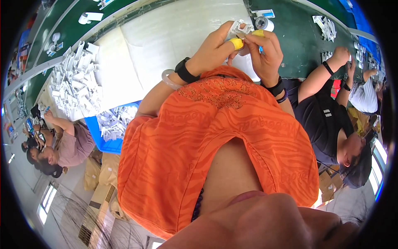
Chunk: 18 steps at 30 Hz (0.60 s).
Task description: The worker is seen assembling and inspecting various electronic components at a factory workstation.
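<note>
My left hand [213, 50] is closed on a white plastic bracket-like part [241, 27], with a yellow cover on its thumb. My right hand [266, 56], also with a yellow-covered fingertip, meets it there. Its fingers are pinched together against the part's near side. Something small shows between the fingertips, too small to name. Just beyond the hands, a white round part with a grey end [264, 23] lies on the green table beside a white and blue piece [263, 14].
A large heap of white plastic parts [78, 83] lies at the left on a pale sheet [174, 29]. Below it stands a blue bin [108, 145] of similar parts. More parts [325, 28] lie at the far right. People work on both sides, including one in black [319, 120].
</note>
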### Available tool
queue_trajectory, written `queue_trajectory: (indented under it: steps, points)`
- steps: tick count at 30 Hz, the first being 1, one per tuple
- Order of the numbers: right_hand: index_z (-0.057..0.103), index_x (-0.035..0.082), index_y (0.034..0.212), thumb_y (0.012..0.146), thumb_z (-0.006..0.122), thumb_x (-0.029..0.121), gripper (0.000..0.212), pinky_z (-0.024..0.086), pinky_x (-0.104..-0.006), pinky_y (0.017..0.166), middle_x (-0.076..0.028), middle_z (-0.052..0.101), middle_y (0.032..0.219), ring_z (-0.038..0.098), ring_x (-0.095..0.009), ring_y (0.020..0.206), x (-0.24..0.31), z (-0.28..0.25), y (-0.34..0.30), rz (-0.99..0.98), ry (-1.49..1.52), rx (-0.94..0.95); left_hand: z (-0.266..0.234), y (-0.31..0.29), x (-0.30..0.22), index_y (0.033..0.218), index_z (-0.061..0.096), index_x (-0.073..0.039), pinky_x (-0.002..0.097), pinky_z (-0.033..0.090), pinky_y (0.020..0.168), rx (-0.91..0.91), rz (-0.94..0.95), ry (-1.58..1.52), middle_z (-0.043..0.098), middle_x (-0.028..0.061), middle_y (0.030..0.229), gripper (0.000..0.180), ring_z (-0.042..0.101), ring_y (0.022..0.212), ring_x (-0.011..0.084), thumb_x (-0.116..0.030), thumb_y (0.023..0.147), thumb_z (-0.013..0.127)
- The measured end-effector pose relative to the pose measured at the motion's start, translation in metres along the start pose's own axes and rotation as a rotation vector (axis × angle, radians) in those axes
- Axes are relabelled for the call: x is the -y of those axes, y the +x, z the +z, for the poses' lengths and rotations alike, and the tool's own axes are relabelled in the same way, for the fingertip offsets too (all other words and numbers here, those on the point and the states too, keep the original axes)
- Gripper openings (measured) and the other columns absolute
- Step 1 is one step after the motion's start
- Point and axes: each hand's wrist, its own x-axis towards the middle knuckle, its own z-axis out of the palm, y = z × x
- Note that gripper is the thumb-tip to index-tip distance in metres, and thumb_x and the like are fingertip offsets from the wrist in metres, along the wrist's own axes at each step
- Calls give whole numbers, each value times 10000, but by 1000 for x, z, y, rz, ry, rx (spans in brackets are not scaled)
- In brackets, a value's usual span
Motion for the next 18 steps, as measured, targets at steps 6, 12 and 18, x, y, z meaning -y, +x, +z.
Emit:
queue_trajectory:
  steps: [6, 12, 18]
  points:
    - [687, 106, 934, 718, 744, 8, 243, 454, -340, 715, -57, 607, 852, 571, -247, 809, -2, 0, 4, -51, 3, 10, 1, 0, 4, 1294, 424, -10, 236, 472, 521, -28, 38, 79, 580, 71, 794, 423, 560, 602, 107, -95, 881, 454]
    - [678, 95, 908, 718, 735, 16, 213, 430, -346, 729, -57, 600, 824, 563, -242, 779, 0, -3, 9, -109, -60, 45, 1, -3, 7, 1275, 441, -2, 230, 486, 532, -45, 116, 117, 605, 85, 892, 397, 591, 623, 109, -149, 911, 507]
    - [672, 93, 900, 715, 729, 12, 210, 433, -348, 738, -56, 598, 798, 564, -241, 765, -1, -4, 11, -152, -72, 56, -1, -1, 12, 1286, 443, -3, 222, 481, 509, -19, 99, 130, 608, 76, 896, 372, 588, 602, 101, -181, 965, 503]
